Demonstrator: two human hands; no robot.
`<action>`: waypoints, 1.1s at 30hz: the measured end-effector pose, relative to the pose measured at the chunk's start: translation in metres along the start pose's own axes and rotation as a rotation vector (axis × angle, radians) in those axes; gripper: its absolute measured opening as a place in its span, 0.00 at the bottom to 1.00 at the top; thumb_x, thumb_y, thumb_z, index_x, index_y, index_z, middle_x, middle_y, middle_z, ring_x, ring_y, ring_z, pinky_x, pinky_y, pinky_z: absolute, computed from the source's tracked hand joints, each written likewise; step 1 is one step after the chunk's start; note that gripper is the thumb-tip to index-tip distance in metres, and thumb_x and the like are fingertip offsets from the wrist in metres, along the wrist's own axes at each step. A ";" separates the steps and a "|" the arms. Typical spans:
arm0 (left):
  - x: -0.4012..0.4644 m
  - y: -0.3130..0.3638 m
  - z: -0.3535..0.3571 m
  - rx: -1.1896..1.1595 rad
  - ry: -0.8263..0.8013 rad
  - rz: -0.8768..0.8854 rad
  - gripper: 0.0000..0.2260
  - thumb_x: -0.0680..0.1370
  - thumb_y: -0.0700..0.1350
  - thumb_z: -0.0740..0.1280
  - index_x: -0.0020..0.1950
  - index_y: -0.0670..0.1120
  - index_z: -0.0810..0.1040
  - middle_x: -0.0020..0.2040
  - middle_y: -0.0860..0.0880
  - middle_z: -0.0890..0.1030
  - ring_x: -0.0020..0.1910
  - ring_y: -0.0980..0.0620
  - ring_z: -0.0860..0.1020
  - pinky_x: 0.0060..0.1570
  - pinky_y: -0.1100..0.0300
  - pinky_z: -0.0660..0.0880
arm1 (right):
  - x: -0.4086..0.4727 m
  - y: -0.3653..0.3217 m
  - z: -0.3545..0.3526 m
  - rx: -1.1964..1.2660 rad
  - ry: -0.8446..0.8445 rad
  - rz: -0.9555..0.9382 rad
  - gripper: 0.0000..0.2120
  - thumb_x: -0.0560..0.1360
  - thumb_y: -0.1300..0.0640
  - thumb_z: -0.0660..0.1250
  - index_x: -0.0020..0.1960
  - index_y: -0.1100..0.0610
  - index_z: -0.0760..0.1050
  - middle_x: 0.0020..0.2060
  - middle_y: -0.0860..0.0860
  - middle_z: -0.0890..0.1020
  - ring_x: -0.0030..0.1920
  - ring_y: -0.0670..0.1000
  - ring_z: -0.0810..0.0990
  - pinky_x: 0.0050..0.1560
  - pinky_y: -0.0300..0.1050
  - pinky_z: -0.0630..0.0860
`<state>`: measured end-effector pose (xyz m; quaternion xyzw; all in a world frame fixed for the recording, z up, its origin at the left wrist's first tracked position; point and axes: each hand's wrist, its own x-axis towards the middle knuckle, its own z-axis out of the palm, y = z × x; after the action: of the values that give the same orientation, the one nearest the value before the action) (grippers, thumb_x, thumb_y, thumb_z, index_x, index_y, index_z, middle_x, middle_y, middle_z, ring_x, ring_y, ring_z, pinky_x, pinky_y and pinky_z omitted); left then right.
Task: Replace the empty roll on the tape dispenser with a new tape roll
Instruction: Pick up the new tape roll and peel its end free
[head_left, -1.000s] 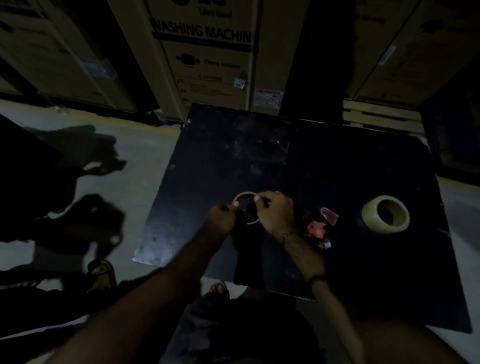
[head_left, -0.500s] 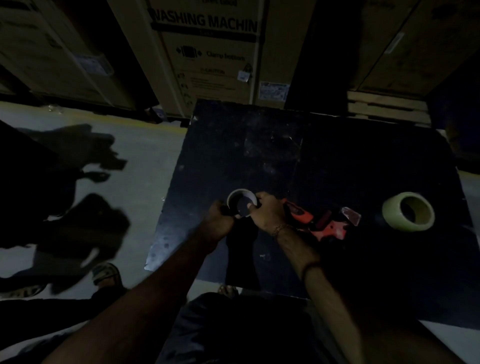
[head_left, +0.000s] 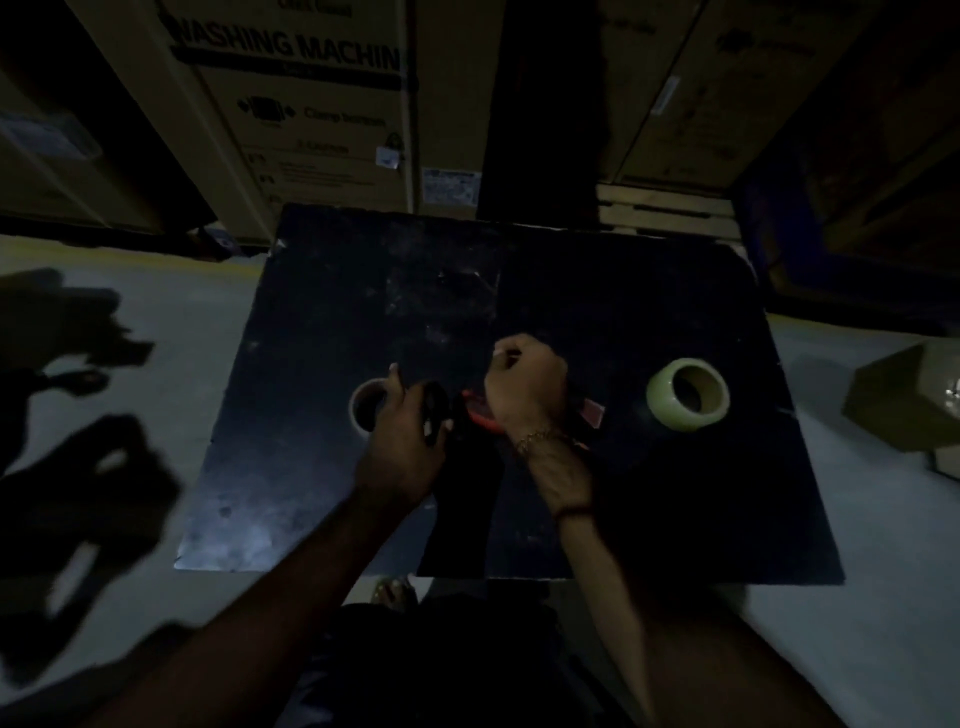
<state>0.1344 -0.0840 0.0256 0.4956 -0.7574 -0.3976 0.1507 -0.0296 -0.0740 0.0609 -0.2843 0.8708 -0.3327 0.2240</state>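
Tape dispenser (head_left: 480, 410): red, mid-table under both hands; mostly hidden.
Right hand (head_left: 524, 387): curled over dispenser body; hold itself not visible, can't tell.
Left hand (head_left: 408, 426): fingers bent round dark part at dispenser's end; touches empty roll (head_left: 366, 405).
New tape roll (head_left: 687, 395): well apart to right, on table (head_left: 322, 322). Prob. stiff, light; take by outer rim, thumb in core. Dispenser blade likely sharp.
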 end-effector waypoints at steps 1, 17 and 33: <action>-0.002 0.002 0.005 -0.001 -0.002 0.039 0.22 0.80 0.42 0.70 0.74 0.46 0.71 0.84 0.37 0.55 0.80 0.50 0.55 0.79 0.52 0.60 | 0.006 0.014 -0.015 -0.033 0.039 0.002 0.09 0.79 0.57 0.66 0.53 0.51 0.84 0.53 0.52 0.87 0.54 0.55 0.85 0.46 0.41 0.75; -0.018 0.096 0.084 -0.056 -0.024 0.019 0.13 0.80 0.41 0.70 0.65 0.45 0.76 0.57 0.50 0.82 0.55 0.50 0.82 0.52 0.62 0.74 | 0.079 0.209 -0.183 -0.616 -0.207 -0.039 0.17 0.78 0.58 0.71 0.66 0.56 0.80 0.64 0.57 0.82 0.63 0.62 0.81 0.58 0.54 0.80; -0.007 0.167 0.125 -0.570 -0.055 -0.310 0.18 0.81 0.49 0.70 0.68 0.43 0.74 0.52 0.47 0.84 0.44 0.52 0.83 0.44 0.57 0.80 | 0.036 0.197 -0.210 0.041 -0.124 -0.165 0.15 0.78 0.59 0.74 0.63 0.61 0.84 0.53 0.54 0.89 0.39 0.47 0.89 0.46 0.50 0.88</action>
<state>-0.0455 0.0109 0.0723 0.5321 -0.5349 -0.6249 0.2006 -0.2460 0.1193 0.0569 -0.3703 0.8219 -0.3498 0.2550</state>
